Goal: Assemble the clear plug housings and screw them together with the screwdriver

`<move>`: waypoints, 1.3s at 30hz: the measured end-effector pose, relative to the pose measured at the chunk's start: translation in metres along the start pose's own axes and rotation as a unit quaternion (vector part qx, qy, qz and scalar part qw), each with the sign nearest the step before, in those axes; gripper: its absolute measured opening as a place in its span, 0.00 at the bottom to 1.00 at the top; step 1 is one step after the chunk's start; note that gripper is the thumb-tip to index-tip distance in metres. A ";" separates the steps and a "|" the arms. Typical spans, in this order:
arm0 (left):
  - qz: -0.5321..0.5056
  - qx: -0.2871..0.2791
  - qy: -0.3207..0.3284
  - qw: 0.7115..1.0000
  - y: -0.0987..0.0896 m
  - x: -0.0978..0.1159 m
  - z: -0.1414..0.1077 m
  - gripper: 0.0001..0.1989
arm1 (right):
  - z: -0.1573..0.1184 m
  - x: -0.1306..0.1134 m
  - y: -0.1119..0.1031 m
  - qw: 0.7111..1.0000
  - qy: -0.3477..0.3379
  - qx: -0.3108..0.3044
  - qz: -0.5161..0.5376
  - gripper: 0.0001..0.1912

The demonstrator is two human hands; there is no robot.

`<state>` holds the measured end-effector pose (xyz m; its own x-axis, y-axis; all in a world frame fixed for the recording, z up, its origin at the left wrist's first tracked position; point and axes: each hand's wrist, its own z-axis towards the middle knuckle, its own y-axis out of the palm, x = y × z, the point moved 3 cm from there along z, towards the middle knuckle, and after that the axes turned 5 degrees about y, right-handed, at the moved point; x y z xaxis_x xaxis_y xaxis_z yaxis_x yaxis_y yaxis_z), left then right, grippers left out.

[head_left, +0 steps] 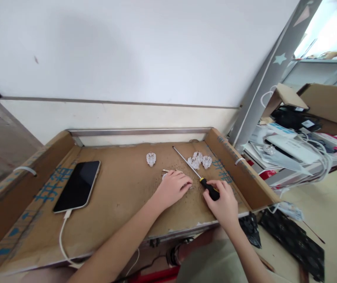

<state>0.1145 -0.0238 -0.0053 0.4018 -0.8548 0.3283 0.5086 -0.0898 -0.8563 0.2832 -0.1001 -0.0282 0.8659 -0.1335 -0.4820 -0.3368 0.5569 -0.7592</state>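
Screwdriver (pixel 203 181) is pinched by its handle in the right grip (pixel 225 201), shaft pointing away. Left grip (pixel 172 188) curls over the tabletop (pixel 118 212); whether it pinches anything cannot be determined. Phone (pixel 77 186) lies well left of both. Three clear plugs (pixel 197 157) cluster beyond the right grip; a fourth plug (pixel 151 158) sits beyond the left.

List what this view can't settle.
Head view:
Pale item, shape: mostly covered by the left hand.
Screwdriver, part of its handle: covered by the right hand.
White cable, onward route: lost at the left forearm.
Clear plugs, any markings: too small.
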 end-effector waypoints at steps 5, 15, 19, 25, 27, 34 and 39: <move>-0.010 -0.004 -0.009 1.000 0.003 -0.001 0.000 0.07 | 0.000 -0.002 -0.001 1.000 0.002 0.000 0.001 0.10; -0.053 0.018 -0.051 0.997 -0.002 -0.004 -0.001 0.07 | 0.000 -0.003 -0.003 1.000 -0.022 -0.002 -0.003 0.10; -0.055 0.018 -0.058 0.997 -0.003 -0.004 -0.002 0.07 | -0.001 -0.005 -0.004 1.000 -0.020 0.002 -0.002 0.10; -0.050 0.012 -0.061 0.997 -0.003 -0.004 -0.002 0.07 | 0.001 -0.004 -0.004 1.000 -0.018 0.000 0.011 0.10; -0.046 0.012 -0.059 0.997 -0.003 -0.004 -0.002 0.07 | 0.001 -0.003 -0.003 1.000 -0.019 -0.002 0.019 0.10; -0.043 0.017 -0.045 0.998 -0.003 -0.005 -0.002 0.06 | -0.003 -0.008 -0.010 0.994 -0.072 -0.049 0.070 0.13; -0.066 0.019 -0.048 0.996 -0.004 -0.006 -0.002 0.06 | 0.008 -0.027 -0.076 0.987 -0.101 0.009 0.123 0.09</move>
<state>0.1084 -0.0200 -0.0046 0.4001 -0.7837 0.4752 0.5894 -0.1770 -0.7882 0.2877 -0.1322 0.0459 0.8155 0.1734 -0.5522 -0.5413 0.5665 -0.6214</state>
